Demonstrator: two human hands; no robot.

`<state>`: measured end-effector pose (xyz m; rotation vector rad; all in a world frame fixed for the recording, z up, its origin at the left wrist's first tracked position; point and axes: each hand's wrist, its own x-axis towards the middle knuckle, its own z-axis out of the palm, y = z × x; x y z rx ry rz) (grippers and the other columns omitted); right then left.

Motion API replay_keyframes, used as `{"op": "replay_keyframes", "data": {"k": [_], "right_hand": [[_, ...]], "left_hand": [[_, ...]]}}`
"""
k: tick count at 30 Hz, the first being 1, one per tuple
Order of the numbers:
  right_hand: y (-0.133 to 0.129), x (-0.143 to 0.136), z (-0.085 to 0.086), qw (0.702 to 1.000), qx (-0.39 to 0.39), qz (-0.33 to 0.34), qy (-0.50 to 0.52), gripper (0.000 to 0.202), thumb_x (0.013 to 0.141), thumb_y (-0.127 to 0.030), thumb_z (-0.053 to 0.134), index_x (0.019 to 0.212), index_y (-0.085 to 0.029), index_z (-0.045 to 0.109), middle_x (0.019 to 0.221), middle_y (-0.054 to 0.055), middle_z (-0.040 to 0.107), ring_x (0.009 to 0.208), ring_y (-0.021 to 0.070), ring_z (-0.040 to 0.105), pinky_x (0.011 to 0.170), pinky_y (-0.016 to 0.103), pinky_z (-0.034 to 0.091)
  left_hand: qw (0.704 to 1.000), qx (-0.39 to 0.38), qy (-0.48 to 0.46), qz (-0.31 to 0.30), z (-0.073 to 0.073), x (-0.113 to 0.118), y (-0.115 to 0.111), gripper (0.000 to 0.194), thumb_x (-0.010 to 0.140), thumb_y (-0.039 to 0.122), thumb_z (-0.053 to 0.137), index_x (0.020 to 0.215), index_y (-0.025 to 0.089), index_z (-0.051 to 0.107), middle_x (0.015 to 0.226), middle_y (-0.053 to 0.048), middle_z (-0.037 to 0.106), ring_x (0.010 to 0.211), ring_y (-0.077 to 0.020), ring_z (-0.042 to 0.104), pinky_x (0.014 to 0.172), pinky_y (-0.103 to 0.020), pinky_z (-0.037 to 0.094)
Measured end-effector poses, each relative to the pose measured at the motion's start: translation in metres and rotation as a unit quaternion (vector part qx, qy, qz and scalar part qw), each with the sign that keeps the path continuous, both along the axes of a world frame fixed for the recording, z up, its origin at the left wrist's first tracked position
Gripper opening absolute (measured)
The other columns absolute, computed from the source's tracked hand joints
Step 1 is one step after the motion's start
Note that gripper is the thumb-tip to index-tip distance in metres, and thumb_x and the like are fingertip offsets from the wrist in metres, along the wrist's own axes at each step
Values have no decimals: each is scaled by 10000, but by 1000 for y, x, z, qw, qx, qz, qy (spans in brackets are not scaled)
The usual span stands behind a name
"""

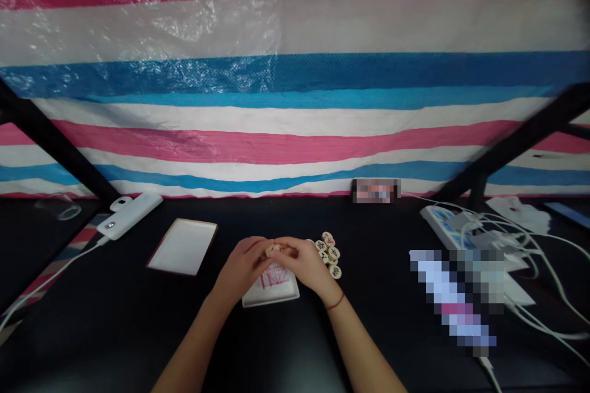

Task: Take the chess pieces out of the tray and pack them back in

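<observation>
My left hand [243, 265] and my right hand [306, 264] meet above a shallow white tray [271, 303]. Their fingers are curled together around a few small cream Chinese chess pieces [273, 248], which are mostly hidden. In the tray lies a sheet with red printed lines [276, 276], partly covered by both hands. Just beyond my right hand is a loose group of round Chinese chess pieces [334, 253], marked with red and black characters. A red cord circles my right wrist.
A box lid [184, 247] with a white inside lies to the left. Behind it rests a white power bank [129, 216] with a cable. On the right are a power strip [445, 227], tangled white cables and a blurred phone [454, 301]. Striped sheeting [295, 123] hangs behind the black table.
</observation>
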<state>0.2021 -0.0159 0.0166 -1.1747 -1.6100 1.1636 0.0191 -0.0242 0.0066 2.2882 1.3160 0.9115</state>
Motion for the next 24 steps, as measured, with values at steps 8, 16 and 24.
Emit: {"op": "replay_keyframes", "data": {"k": [8,16,24], "right_hand": [[8,12,-6,984,-55,-116,122,459,702,-523,726,969,-150,701,762,74,716,591,150,619,473,235,456],[5,13,-11,990,-18,-123,64,428,770,-516,668,1006,-160,694,818,75,702,562,127,547,521,264,463],[-6,13,1,992,94,8,-83,239,832,-251,616,1063,-216,669,1029,72,588,754,148,591,669,286,515]], "left_hand": [[997,19,67,-19,6,7,-9,220,834,176,587,1040,243,630,1060,-41,667,1023,-220,592,947,-426,388],[990,14,142,-18,4,6,-9,94,779,212,681,865,242,657,1001,-20,691,975,-239,544,846,-407,382],[987,2,159,14,-7,5,-3,581,781,315,676,1329,244,499,1350,-89,539,1231,-291,474,1017,-461,359]]}}
